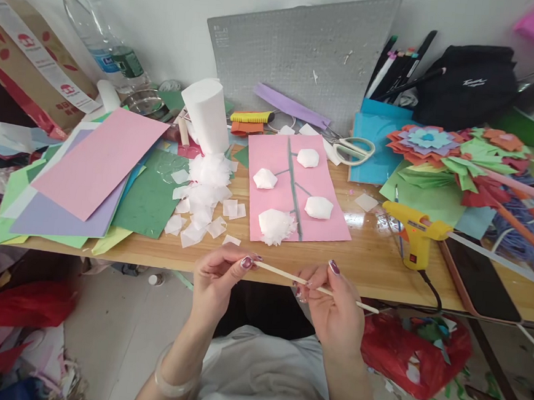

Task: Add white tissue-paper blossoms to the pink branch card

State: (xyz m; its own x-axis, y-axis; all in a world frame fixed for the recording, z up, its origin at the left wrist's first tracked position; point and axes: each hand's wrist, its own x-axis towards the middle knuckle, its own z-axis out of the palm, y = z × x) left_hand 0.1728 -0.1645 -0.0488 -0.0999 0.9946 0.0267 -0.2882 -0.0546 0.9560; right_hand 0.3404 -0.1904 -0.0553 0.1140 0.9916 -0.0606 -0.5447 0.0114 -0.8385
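Note:
Between my two hands lies a thin pale wooden stick [284,271], held just in front of the table edge. My left hand [218,277] pinches its left end between thumb and fingers. My right hand [338,301] grips it nearer the right end, which sticks out past the palm. Beyond my hands lies a pink sheet [277,157] with a dark green stem drawn on it and several white paper puffs on its branches. The lower left puff [274,224] has a frayed, fringed edge. Small white paper squares [201,213] are piled left of the sheet.
A yellow glue gun [415,233] stands at right beside a phone [480,275]. Scissors [354,150] and a white paper roll [206,115] are behind. Coloured sheets [98,168] are stacked left; paper flowers [428,145] lie right. A grey cutting mat [297,54] leans on the wall.

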